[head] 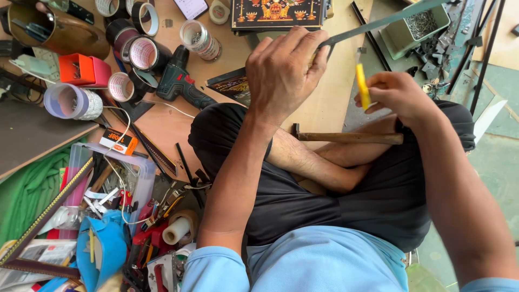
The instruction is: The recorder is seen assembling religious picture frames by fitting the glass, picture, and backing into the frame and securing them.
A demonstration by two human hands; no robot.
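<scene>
Left hand closed around a long grey metal strip, which runs up and right from the grip toward the green tray. Right hand pinches a yellow tool just beside the strip, below it. Hammer rests across the lap.

Small orange-white box left on board; phone screen top edge.
</scene>
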